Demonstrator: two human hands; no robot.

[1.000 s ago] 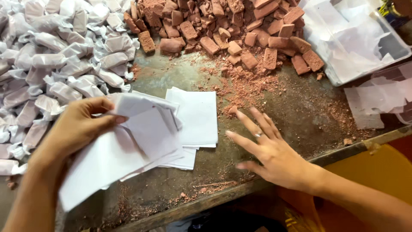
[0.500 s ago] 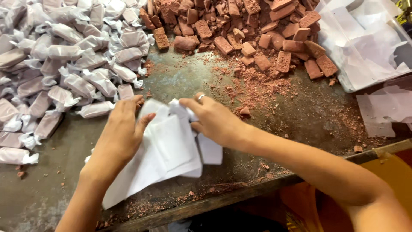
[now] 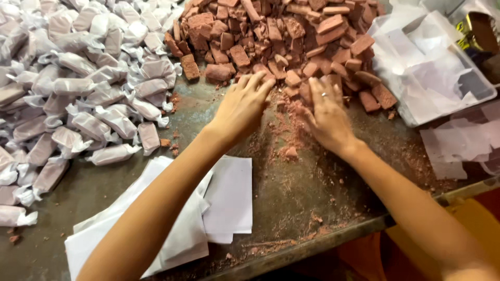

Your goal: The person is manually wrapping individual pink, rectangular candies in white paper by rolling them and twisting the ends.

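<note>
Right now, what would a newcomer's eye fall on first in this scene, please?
Probably the heap of reddish-brown blocks at the top centre, where the left hand and right hand reach into its crumbly edge. At the left lies a mass of white-wrapped pieces. A stack of white paper sheets sits near the table's front edge.

Soft, even indoor light, slightly warm, with mild motion blur

The white wrappers [image 3: 78, 93] at upper left and the paper sheets [image 3: 229, 198] look bright but not blown out; the hands [image 3: 242, 106] cast only faint shadows on the table [image 3: 302, 192]; fingers and frame edges are soft, and the near forearms are blurred.
</note>
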